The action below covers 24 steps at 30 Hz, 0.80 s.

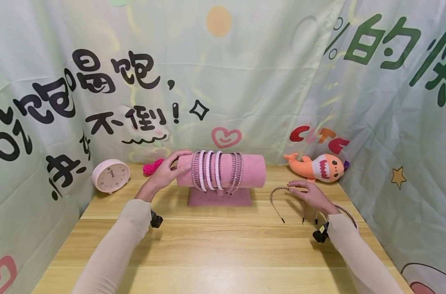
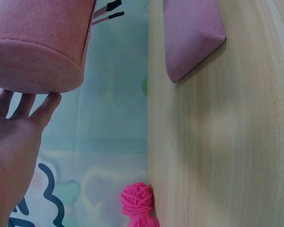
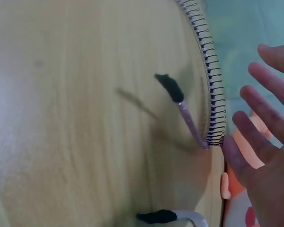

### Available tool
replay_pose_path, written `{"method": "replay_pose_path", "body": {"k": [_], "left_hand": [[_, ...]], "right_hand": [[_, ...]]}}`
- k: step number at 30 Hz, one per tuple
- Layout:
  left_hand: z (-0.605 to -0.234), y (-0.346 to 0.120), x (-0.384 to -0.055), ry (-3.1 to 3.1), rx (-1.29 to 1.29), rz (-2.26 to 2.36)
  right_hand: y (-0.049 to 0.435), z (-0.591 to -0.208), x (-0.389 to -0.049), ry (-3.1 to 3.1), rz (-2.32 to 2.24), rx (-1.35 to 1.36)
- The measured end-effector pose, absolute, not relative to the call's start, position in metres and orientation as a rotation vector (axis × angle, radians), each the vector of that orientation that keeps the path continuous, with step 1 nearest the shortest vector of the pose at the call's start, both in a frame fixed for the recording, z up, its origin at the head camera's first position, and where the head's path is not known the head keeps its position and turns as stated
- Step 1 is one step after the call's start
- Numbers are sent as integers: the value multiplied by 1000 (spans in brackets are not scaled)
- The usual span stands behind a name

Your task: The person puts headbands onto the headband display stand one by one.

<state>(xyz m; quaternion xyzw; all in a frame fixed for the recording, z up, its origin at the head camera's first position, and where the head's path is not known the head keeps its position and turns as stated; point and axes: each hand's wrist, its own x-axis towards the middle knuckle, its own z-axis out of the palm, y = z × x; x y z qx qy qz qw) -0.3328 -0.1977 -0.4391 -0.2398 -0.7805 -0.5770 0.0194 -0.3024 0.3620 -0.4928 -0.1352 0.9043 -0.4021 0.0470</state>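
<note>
My left hand (image 1: 164, 174) rests against the left end of a pink padded cylinder (image 1: 255, 170), its fingers extended over the top. The left wrist view shows fingertips of that hand (image 2: 14, 142) at the cylinder's rim. Several headbands (image 1: 209, 169), pale with dark comb teeth, hang around the cylinder above its pink base (image 1: 219, 199). On the right, my right hand (image 1: 312, 198) reaches over a toothed headband (image 1: 272, 200), its fingers spread and nearly straight. In the right wrist view, fingertips are right at this headband's teeth (image 3: 215, 90). Another headband (image 1: 349, 214) is partly hidden behind the right wrist.
A pink alarm clock (image 1: 110, 176) stands at the table's back left, near a bundle of bright pink yarn (image 1: 153, 167). An orange plush toy (image 1: 320, 168) lies at the back right. Printed curtains (image 1: 245, 94) hang around the wooden table (image 1: 208, 253).
</note>
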Motion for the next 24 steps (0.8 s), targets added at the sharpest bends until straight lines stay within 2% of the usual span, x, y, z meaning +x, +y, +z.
{"method": "replay_pose_path", "body": {"k": [24], "left_hand": [[-439, -198, -332, -2415, -759, -1778]], "right_hand": [[361, -507, -305, 2797, -1061, -363]]}}
